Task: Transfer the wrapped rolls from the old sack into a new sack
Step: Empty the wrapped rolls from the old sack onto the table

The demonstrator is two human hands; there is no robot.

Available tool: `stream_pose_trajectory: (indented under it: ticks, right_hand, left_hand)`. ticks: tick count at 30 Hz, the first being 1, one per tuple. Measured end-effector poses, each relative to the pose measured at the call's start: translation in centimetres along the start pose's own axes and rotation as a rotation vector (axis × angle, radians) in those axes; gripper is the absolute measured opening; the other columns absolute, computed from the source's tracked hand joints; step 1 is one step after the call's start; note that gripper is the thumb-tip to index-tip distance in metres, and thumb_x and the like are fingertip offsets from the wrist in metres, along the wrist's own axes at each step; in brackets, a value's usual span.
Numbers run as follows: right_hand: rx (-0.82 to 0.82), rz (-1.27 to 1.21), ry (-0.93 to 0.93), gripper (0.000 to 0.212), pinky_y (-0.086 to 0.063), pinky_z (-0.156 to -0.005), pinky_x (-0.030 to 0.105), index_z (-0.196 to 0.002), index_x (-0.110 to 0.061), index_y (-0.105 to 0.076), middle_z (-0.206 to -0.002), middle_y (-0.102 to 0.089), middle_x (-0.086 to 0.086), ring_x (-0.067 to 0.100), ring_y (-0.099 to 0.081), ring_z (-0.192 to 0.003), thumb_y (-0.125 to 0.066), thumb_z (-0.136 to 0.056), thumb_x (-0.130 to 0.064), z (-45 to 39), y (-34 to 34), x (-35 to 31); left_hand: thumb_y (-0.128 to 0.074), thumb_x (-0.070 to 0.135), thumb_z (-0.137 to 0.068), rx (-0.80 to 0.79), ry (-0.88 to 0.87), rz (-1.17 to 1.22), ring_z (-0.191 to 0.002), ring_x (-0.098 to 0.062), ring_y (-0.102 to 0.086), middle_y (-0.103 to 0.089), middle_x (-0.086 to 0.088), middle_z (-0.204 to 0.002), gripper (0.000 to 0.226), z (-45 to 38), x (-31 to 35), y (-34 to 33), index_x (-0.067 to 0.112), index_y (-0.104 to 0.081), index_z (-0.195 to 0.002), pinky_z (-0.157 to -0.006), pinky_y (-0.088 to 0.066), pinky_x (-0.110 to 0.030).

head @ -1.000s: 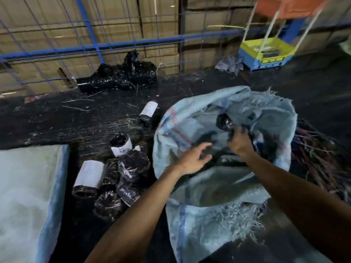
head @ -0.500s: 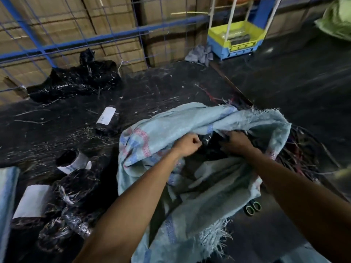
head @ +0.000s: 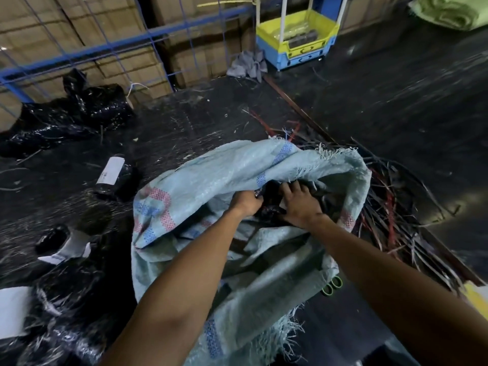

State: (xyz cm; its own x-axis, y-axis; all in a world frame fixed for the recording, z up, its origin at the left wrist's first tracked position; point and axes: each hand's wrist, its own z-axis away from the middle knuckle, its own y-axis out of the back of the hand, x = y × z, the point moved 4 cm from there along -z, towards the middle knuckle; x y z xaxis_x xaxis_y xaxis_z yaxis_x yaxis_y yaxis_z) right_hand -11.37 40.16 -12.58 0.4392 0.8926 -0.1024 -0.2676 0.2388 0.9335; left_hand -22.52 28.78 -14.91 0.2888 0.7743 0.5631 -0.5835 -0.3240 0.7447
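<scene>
The old sack (head: 211, 186), pale blue woven plastic with frayed edges and red-blue checks, lies open on the dark floor. Both my hands reach into its mouth. My left hand (head: 245, 203) is closed on a black wrapped roll (head: 269, 204) inside. My right hand (head: 301, 204) lies over the same dark bundle, fingers spread and pressing on it. Several black wrapped rolls with white labels lie on the floor at the left: one alone (head: 113, 175), one further down (head: 60, 241), and a cluster (head: 58, 307) at the bottom left. The new sack is out of view.
A crumpled black plastic bag (head: 68, 117) lies by the blue wire fence (head: 126, 43). Behind it stand cardboard boxes. A yellow-blue cart (head: 298, 40) and a grey rag (head: 247, 66) are at the back. Loose strapping strips (head: 390, 207) lie right of the sack; green-handled scissors (head: 332, 285) lie beside it.
My view has swung right and down, so the pale sack at the left has left the frame. Both hands went deeper into the old sack; the left hand closed on a roll.
</scene>
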Motion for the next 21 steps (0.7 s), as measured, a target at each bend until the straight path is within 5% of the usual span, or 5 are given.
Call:
stream_pose_trajectory:
  ticks: [8, 11, 15, 18, 21]
  right_hand:
    - [0.263, -0.057, -0.063, 0.041, -0.047, -0.092, 0.044, -0.139, -0.012, -0.043, -0.138, -0.047, 0.018, 0.041, -0.051, -0.121, -0.036, -0.101, -0.026, 0.8, 4.9, -2.4]
    - [0.169, -0.239, -0.104, 0.044, -0.042, -0.100, 0.047, -0.140, -0.016, -0.045, -0.141, -0.047, 0.016, 0.041, -0.050, -0.124, -0.040, -0.098, -0.029, 0.6, 6.6, -3.6]
    - [-0.034, -0.455, -0.073, 0.052, -0.039, -0.108, 0.038, -0.145, -0.021, -0.045, -0.152, -0.041, 0.010, 0.030, -0.046, -0.131, -0.042, -0.093, -0.026, 0.5, 8.5, -7.9]
    - [-0.147, -0.582, -0.054, 0.031, -0.045, -0.073, 0.029, -0.124, -0.018, -0.059, -0.119, -0.060, 0.008, 0.017, -0.055, -0.089, -0.041, -0.100, -0.024, 2.6, 9.6, -11.9]
    - [-0.254, -0.852, -0.023, 0.023, -0.047, -0.070, 0.029, -0.093, -0.019, -0.062, -0.089, -0.069, 0.001, 0.016, -0.059, -0.081, -0.042, -0.102, -0.024, 5.2, 9.9, -16.0]
  left_hand:
    - [-0.055, 0.047, -0.081, -0.092, 0.003, -0.014, -0.115, -0.023, -0.059, -0.059, 0.004, -0.125, 0.055, 6.1, -1.4, 6.4, 0.031, -0.049, -0.134, -0.097, -0.050, -0.039]
    - [-0.055, 0.038, -0.089, -0.116, 0.034, 0.087, -0.105, -0.023, -0.065, -0.057, 0.002, -0.125, 0.060, 8.9, -2.7, 8.9, 0.033, -0.035, -0.144, -0.089, -0.056, -0.042]
    - [-0.056, 0.035, -0.087, -0.097, 0.100, 0.319, -0.109, -0.017, -0.058, -0.058, 0.000, -0.127, 0.053, 12.4, -6.5, 13.7, 0.038, -0.046, -0.139, -0.085, -0.058, -0.039]
    - [-0.056, 0.025, -0.081, -0.209, 0.067, 0.517, -0.107, -0.013, -0.060, -0.062, 0.003, -0.123, 0.047, 16.2, -10.2, 16.9, 0.040, -0.060, -0.125, -0.070, -0.058, -0.033]
    - [-0.053, 0.004, -0.082, -0.244, 0.049, 0.974, -0.082, -0.012, -0.065, -0.069, -0.002, -0.106, 0.047, 21.3, -15.1, 19.9, 0.032, -0.072, -0.114, -0.072, -0.055, -0.031]
